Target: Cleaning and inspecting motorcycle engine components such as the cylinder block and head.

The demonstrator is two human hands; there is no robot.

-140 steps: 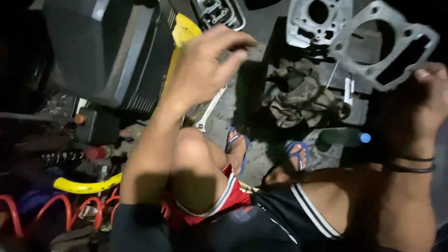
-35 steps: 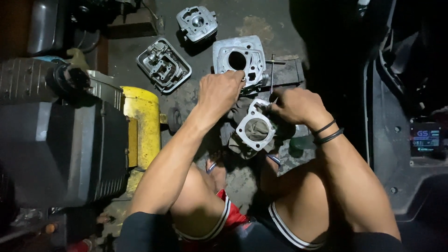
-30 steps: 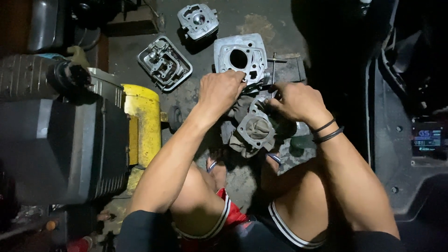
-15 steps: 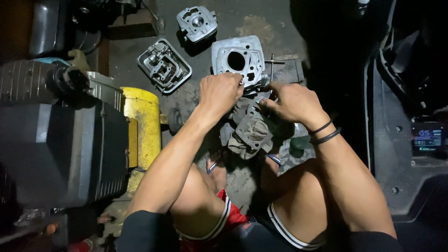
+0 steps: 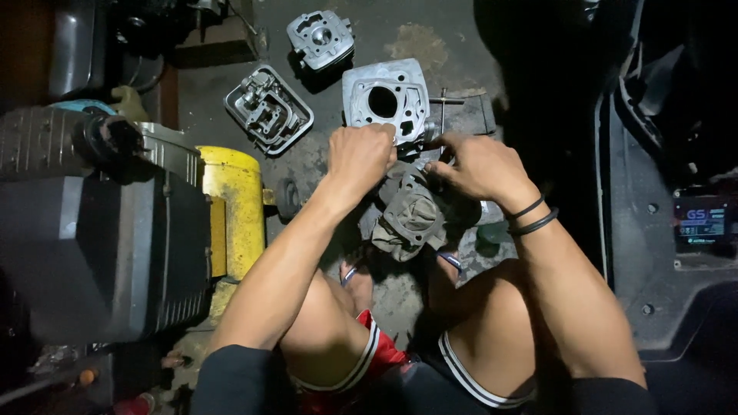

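At your far right, a small rectangular screen sits in the dark body panel. It is dark with blue-white lit characters and a thin reddish edge. You see no packages, labels or signs.

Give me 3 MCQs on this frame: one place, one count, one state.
1. Where does the engine cylinder block with the round bore lie?
A. on the floor just beyond the hands
B. on the yellow machine
C. on the person's lap

2. How many dark bands are on the right wrist?
A. none
B. two
C. four

3. How is the left hand?
A. flat and open on the floor
B. closed in a fist at the part over the rag
C. resting on the knee

Answers: 1 A, it sits on the concrete above both hands; 2 B, two bands show behind the right hand; 3 B, the fingers are curled shut.
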